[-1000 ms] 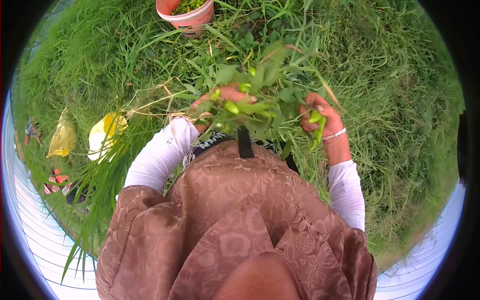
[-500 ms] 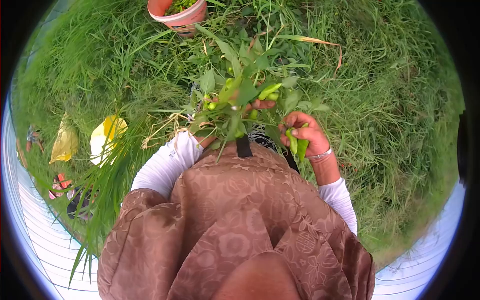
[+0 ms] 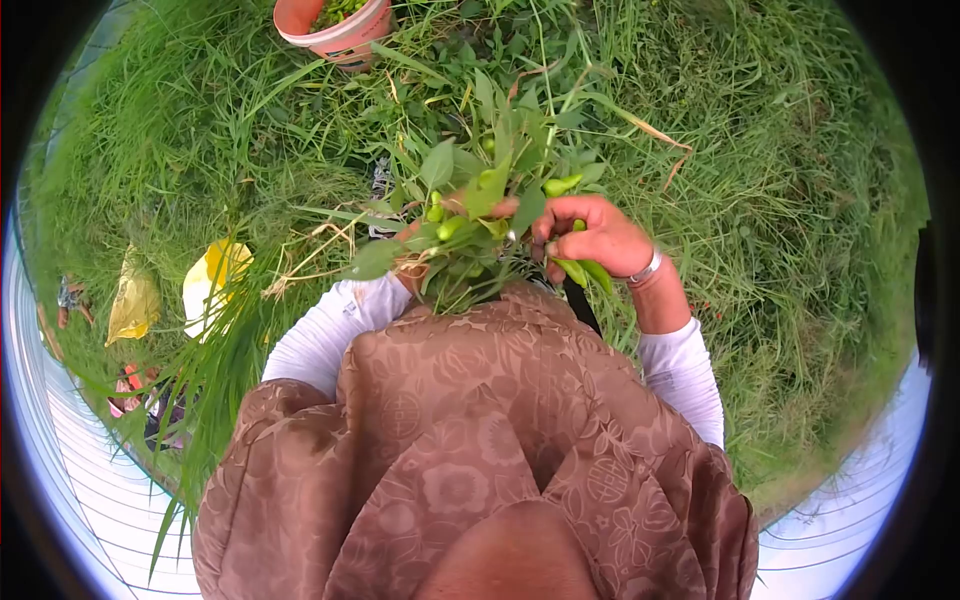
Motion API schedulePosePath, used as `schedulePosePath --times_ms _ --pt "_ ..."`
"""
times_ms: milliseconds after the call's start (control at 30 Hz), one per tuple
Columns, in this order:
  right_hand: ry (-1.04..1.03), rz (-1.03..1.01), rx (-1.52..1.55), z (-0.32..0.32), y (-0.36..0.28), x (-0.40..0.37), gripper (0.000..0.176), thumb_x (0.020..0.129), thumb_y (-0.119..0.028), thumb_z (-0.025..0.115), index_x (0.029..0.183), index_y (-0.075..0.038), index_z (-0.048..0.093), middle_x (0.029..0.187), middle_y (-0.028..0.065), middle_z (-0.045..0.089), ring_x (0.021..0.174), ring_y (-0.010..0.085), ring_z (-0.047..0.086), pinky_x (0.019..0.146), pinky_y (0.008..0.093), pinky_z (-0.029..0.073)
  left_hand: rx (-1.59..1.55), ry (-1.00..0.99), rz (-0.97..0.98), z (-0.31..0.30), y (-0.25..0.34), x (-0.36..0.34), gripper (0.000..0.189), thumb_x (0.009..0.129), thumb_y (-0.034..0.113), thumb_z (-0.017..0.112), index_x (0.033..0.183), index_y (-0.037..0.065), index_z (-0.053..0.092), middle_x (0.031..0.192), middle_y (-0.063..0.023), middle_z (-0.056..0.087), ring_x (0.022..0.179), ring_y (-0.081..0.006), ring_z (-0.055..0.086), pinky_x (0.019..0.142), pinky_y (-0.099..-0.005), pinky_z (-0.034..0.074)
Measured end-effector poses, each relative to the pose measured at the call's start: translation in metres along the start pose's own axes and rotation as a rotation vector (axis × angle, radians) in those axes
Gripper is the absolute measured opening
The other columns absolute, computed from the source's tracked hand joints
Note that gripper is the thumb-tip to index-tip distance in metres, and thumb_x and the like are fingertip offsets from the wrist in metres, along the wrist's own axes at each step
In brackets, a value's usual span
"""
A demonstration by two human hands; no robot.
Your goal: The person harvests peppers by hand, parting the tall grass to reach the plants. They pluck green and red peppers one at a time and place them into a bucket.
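A leafy pepper plant (image 3: 470, 170) with several light green peppers sits in front of my waist. My left hand (image 3: 480, 206), mostly covered by the leaves, is closed around its stems. At the plant's right side is my right hand (image 3: 605, 238), with a bracelet at the wrist. Its curled fingers hold picked green peppers (image 3: 585, 273) that hang below the palm, while the thumb and fingertips are close against the plant. One pepper (image 3: 562, 185) on the plant shows just above my right fingers. Whether those fingertips touch a stem is hidden.
A pink bucket (image 3: 345, 40) containing green peppers stands in the grass at the top. At the left lie a yellow and white bag (image 3: 215, 280) and a yellow sack (image 3: 133, 295). Parts of other people show at the far left edge. Tall grass surrounds me.
My right hand has moved left and slightly up to the plant, still holding the peppers. The plant's leaves have shifted and turned in my left hand. The bucket sits slightly higher and left in view.
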State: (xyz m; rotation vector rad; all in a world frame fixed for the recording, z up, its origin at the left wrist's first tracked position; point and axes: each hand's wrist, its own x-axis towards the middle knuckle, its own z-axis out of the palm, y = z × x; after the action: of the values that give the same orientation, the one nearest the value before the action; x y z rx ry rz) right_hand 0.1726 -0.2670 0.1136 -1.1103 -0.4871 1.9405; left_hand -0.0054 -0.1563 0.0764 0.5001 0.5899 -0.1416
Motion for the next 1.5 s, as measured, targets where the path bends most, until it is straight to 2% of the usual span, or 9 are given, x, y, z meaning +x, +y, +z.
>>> schedulePosePath --times_ms 333,400,533,800,1067,1100,1200,1333,1500 --pt "-0.074 0.019 -0.321 -0.004 -0.018 -0.007 0.015 0.068 -0.004 0.051 0.081 0.002 0.053 0.068 0.0037 0.056 0.054 0.0105 0.054 0.051 0.0235 0.045 0.088 -0.024 0.172 0.002 -0.004 -0.012 0.03 0.073 0.029 0.067 0.087 0.006 0.054 0.078 -0.0018 0.054 0.068 -0.0096 0.053 0.059 -0.0221 0.041" --pt "-0.09 0.014 -0.293 -0.004 -0.017 -0.012 0.015 0.068 -0.004 0.051 0.082 0.002 0.053 0.068 0.0037 0.056 0.053 0.0104 0.054 0.05 0.0235 0.045 0.342 -0.012 -0.141 -0.01 -0.004 -0.003 0.033 0.07 0.031 0.068 0.085 0.005 0.055 0.082 -0.0014 0.054 0.068 -0.0095 0.053 0.057 -0.0231 0.041" --pt "-0.109 0.08 -0.146 -0.012 -0.02 -0.039 0.017 0.069 -0.004 0.051 0.084 0.002 0.054 0.068 0.0052 0.056 0.05 0.0112 0.053 0.046 0.0223 0.043 0.309 -0.098 -0.132 -0.037 -0.006 0.0 0.034 0.07 0.032 0.068 0.087 0.006 0.055 0.082 -0.0012 0.054 0.068 -0.0093 0.053 0.056 -0.0226 0.041" --pt "0.656 -0.248 -0.183 0.006 -0.008 -0.012 0.021 0.071 -0.005 0.057 0.093 -0.003 0.057 0.08 0.0055 0.059 0.064 0.0118 0.056 0.055 0.0233 0.047 0.191 -0.276 -0.103 -0.092 -0.002 0.004 0.039 0.071 0.035 0.067 0.092 0.006 0.055 0.082 -0.0008 0.054 0.069 -0.0085 0.052 0.054 -0.0212 0.041" --pt "0.702 -0.17 -0.384 0.038 -0.002 0.039 0.03 0.07 -0.002 0.058 0.1 -0.002 0.056 0.097 0.0019 0.057 0.078 0.0082 0.052 0.061 0.0198 0.044 0.029 -0.349 -0.042 -0.16 0.015 -0.005 0.043 0.071 0.038 0.066 0.097 0.006 0.054 0.082 -0.0004 0.053 0.07 -0.0077 0.052 0.052 -0.0198 0.041" --pt "0.8 -0.309 -0.343 0.035 -0.004 0.04 0.03 0.07 -0.002 0.059 0.1 -0.002 0.057 0.095 0.0041 0.058 0.076 0.0086 0.053 0.062 0.0207 0.045 0.511 -0.06 -0.085 -0.16 0.024 -0.006 0.031 0.074 0.03 0.064 0.092 0.006 0.056 0.075 0.0014 0.051 0.069 -0.0029 0.05 0.051 -0.0168 0.039" --pt "0.873 -0.464 -0.277 0.057 -0.03 0.044 0.025 0.071 -0.001 0.06 0.096 -0.002 0.059 0.091 0.006 0.06 0.075 0.0093 0.054 0.062 0.0222 0.046 0.801 -0.136 0.086 -0.108 0.067 -0.024 0.028 0.075 0.028 0.058 0.089 0.003 0.058 0.081 -0.0002 0.052 0.059 -0.0081 0.047 0.05 -0.0214 0.036" --pt "0.579 -0.525 -0.792 0.086 -0.047 0.067 0.019 0.07 -0.004 0.059 0.089 -0.003 0.059 0.084 0.0084 0.059 0.072 0.0176 0.058 0.063 0.0273 0.046 0.324 0.213 0.018 -0.054 0.076 -0.025 0.037 0.073 0.016 0.061 0.106 0.002 0.05 0.083 -0.0015 0.051 0.062 -0.0085 0.047 0.053 -0.0213 0.036" --pt "0.71 -0.546 -1.132 0.078 -0.032 0.093 0.02 0.065 -0.006 0.057 0.085 -0.004 0.058 0.081 0.0133 0.057 0.074 0.0306 0.056 0.066 0.0348 0.046 0.49 -0.017 0.141 -0.079 0.059 -0.001 0.044 0.071 0.012 0.061 0.111 0.002 0.047 0.084 -0.003 0.054 0.07 -0.0079 0.051 0.052 -0.0237 0.039"
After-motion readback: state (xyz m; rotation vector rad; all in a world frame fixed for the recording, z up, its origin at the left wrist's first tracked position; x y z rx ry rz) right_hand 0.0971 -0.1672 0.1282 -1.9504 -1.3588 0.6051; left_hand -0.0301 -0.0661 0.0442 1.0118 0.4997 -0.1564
